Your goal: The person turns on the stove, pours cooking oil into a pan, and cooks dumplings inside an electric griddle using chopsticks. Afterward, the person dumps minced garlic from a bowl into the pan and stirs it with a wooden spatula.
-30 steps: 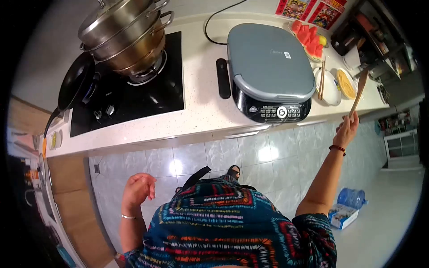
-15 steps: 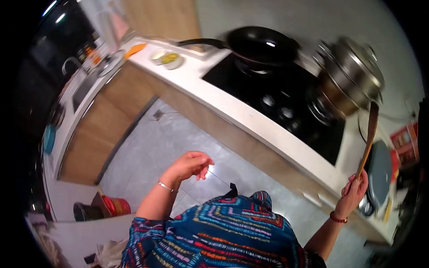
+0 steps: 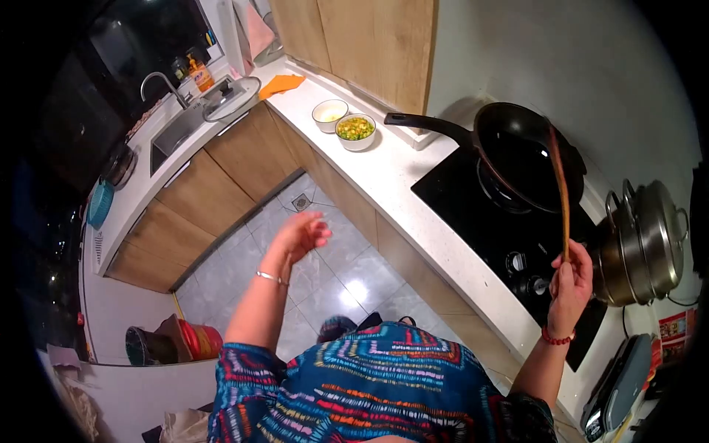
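My right hand (image 3: 572, 289) is closed around the lower end of a long wooden spatula (image 3: 561, 188). The spatula's far end overlaps the black wok (image 3: 509, 159) in view; whether it touches the pan I cannot tell. The wok sits on the rear part of the black gas hob (image 3: 473, 214), its handle pointing left. My left hand (image 3: 301, 236) hangs over the floor, slightly blurred, its fingers loosely curled and apart with nothing in them. Left of the wok, on the white counter, stand a bowl of chopped green and yellow food (image 3: 356, 131) and a second white bowl (image 3: 329, 112).
A tall steel steamer pot (image 3: 639, 244) stands at the hob's right end. A grey appliance (image 3: 628, 376) lies on the counter nearer me. At the back left are a glass lid (image 3: 233, 98), an orange cloth (image 3: 282, 86) and the sink (image 3: 177, 133). Buckets (image 3: 199, 341) stand at lower left.
The view has turned left, and the hob and bowls sit farther right and lower. My right hand has brought the spatula from before the steamer pot to the wok. My left hand stays bare.
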A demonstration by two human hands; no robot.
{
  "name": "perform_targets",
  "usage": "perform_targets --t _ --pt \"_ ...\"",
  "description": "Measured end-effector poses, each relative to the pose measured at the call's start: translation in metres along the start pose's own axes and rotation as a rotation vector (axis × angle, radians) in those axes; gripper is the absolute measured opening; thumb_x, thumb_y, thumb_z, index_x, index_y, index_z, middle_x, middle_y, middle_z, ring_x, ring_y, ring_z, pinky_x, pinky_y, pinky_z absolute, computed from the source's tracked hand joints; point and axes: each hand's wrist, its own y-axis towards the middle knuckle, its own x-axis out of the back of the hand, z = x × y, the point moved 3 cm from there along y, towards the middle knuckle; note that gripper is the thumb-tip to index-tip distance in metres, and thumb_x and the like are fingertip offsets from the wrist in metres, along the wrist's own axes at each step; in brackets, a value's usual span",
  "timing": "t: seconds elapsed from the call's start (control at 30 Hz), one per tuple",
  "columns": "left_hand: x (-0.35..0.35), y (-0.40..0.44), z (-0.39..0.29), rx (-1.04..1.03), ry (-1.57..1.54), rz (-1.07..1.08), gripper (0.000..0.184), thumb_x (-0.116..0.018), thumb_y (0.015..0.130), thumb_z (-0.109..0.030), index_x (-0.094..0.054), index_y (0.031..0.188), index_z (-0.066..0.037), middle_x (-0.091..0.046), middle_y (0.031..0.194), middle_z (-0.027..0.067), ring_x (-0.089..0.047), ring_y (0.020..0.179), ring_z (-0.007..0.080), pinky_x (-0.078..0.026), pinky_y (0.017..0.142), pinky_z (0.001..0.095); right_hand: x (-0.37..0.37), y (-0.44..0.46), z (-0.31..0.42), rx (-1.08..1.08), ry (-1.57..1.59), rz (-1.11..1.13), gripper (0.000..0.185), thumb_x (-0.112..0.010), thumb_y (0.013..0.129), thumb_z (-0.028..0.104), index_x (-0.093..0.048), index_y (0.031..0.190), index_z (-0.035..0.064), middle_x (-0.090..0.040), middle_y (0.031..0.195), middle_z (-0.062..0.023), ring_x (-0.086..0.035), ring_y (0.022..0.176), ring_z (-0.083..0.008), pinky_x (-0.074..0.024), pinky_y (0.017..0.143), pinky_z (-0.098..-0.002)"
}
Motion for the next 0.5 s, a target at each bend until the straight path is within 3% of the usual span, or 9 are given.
perform_targets --t 0.2,0.4,0.5 --pt "0.042 0.113 -0.087 -0.070 0.017 -0.180 0.020 -0.051 0.084 -0.022 -0.048 0.092 -0.004 -0.054 0.071 0.0073 -0.058 0.073 0.0256 -0.050 0.064 0.0372 -0.062 0.032 -0.011 0.004 -0.103 -0.026 0.029 -0.046 0.084 0.005 -0.048 0.113 0.0035 -0.053 0.079 -0.0014 -0.036 0.051 0.0002 -0.0259 0.042 -0.0118" --pt "0.049 0.246 -0.148 -0.071 0.222 -0.346 0.028 -0.049 0.085 -0.022 -0.046 0.100 0.001 -0.049 0.070 0.0086 -0.056 0.077 0.0252 -0.050 0.067 0.0407 -0.101 0.011 -0.016 -0.005 -0.104 -0.388 0.027 -0.045 0.087 0.008 -0.046 0.114 0.0033 -0.052 0.081 -0.0046 -0.033 0.047 -0.0003 -0.0246 0.039 -0.0130" --pt "0.059 0.303 -0.155 0.020 0.360 -0.257 0.031 -0.050 0.083 -0.019 -0.046 0.101 0.006 -0.052 0.075 0.0146 -0.057 0.066 0.0280 -0.052 0.058 0.0393 -0.126 0.005 -0.013 0.003 -0.174 -0.483 0.028 -0.044 0.087 0.010 -0.046 0.114 0.0034 -0.052 0.080 -0.0049 -0.032 0.046 -0.0004 -0.0249 0.038 -0.0132"
